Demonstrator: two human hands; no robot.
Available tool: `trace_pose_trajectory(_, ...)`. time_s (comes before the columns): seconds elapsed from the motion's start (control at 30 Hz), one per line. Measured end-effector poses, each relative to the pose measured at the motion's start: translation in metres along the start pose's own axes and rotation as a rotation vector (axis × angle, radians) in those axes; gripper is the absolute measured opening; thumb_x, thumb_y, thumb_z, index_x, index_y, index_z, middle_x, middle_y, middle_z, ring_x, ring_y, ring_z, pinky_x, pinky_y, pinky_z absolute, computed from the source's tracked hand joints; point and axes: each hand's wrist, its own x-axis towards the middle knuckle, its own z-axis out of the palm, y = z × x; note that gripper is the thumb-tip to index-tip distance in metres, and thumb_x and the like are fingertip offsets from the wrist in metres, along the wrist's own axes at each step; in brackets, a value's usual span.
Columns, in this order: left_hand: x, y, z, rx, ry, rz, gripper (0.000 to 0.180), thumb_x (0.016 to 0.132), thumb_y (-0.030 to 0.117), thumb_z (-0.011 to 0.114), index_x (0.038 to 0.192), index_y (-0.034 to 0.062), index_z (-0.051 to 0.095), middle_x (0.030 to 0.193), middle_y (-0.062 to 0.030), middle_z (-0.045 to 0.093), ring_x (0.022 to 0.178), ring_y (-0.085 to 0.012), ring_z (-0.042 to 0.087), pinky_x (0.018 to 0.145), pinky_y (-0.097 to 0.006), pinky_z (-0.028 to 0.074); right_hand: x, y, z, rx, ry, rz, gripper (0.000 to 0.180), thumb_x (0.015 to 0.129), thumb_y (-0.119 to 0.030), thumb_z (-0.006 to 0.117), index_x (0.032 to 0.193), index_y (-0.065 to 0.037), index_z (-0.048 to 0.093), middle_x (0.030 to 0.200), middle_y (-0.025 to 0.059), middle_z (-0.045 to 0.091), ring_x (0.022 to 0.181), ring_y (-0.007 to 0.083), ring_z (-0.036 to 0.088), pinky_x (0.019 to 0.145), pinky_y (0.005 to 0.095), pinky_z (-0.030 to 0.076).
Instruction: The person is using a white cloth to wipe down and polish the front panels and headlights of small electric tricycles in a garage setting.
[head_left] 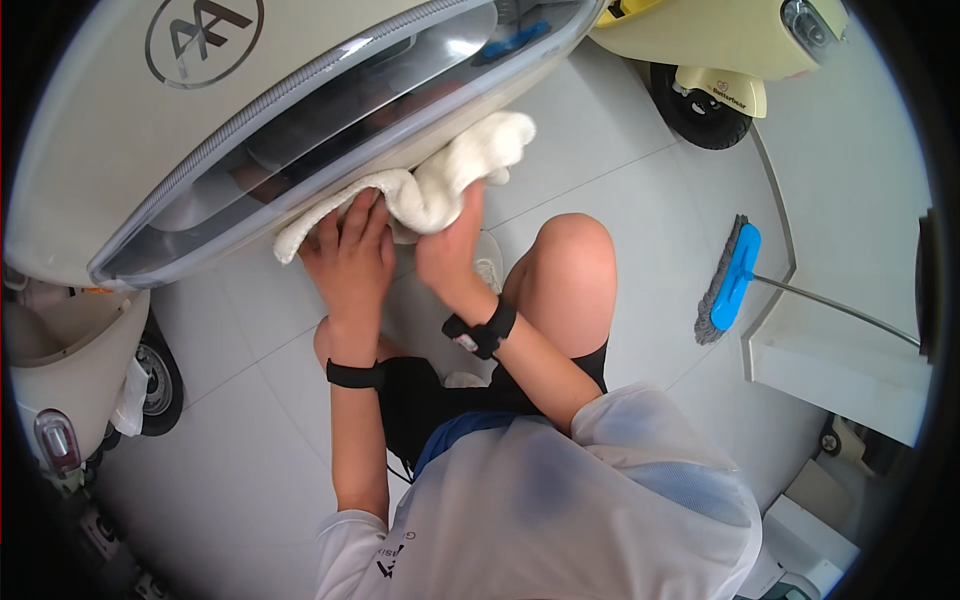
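A white towel (430,195) lies bunched along the lower edge of a large cream-coloured vehicle body (330,60), below its long dark glossy panel (340,125). My left hand (352,250) has its fingers on the towel's left part, slightly spread, with the tips against the cloth. Closed around the towel's middle is my right hand (452,245), its fingers partly hidden by the folds. The cloth's right end sticks out past this hand. Black bands circle both my wrists.
Pale yellow scooters stand at the upper right (700,45) and the left (70,350). A blue mop with grey fringe (735,285) rests on the grey tiled floor (250,430) to the right, near a white ledge (830,370). My bent knee (570,260) is close to my right arm.
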Motion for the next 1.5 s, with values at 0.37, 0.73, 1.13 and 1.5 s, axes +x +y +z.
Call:
trace_pose_trajectory(0.37, 0.0, 0.002, -0.005, 0.016, 0.009, 0.011, 0.037, 0.082, 0.031, 0.075, 0.119, 0.0242, 0.071, 0.148, 0.0037, 0.051, 0.126, -0.0376, 0.047, 0.096, -0.072, 0.039, 0.01, 0.012, -0.004, 0.037, 0.05, 0.001, 0.055, 0.096, -0.016, 0.064, 0.142, 0.006, 0.044, 0.138, 0.0197, 0.057, 0.128, 0.0312, 0.055, 0.109, 0.0414, 0.042)
trace_pose_trajectory(0.73, 0.001, -0.003, -0.003, 0.072, 0.012, 0.019, 0.031, 0.079, 0.031, 0.077, 0.109, 0.0252, 0.072, 0.134, 0.0064, 0.057, 0.122, -0.0336, 0.046, 0.091, -0.066, 0.041, 0.019, 0.005, -0.014, -0.078, 0.125, -0.1, 0.046, 0.09, -0.007, 0.059, 0.133, 0.006, 0.056, 0.14, 0.0257, 0.049, 0.132, 0.0426, 0.047, 0.115, 0.0478, 0.035)
trace_pose_trajectory(1.13, 0.006, 0.001, -0.001, 0.083, 0.045, 0.023, 0.028, 0.078, 0.03, 0.078, 0.105, 0.0265, 0.072, 0.129, 0.005, 0.055, 0.126, -0.0338, 0.042, 0.094, -0.068, 0.037, 0.033, 0.012, -0.023, -0.056, 0.134, -0.039, 0.039, 0.089, -0.002, 0.064, 0.127, 0.005, 0.062, 0.134, 0.0199, 0.051, 0.125, 0.0373, 0.054, 0.105, 0.041, 0.043)
trace_pose_trajectory(1.5, 0.0, 0.006, -0.001, 0.079, -0.023, -0.049, 0.03, 0.076, 0.03, 0.078, 0.106, 0.0285, 0.072, 0.131, 0.0049, 0.053, 0.121, -0.0349, 0.044, 0.095, -0.069, 0.039, 0.025, 0.009, -0.022, -0.117, 0.106, -0.107, 0.036, 0.088, -0.001, 0.064, 0.123, 0.004, 0.064, 0.134, 0.0212, 0.051, 0.126, 0.0388, 0.053, 0.106, 0.041, 0.043)
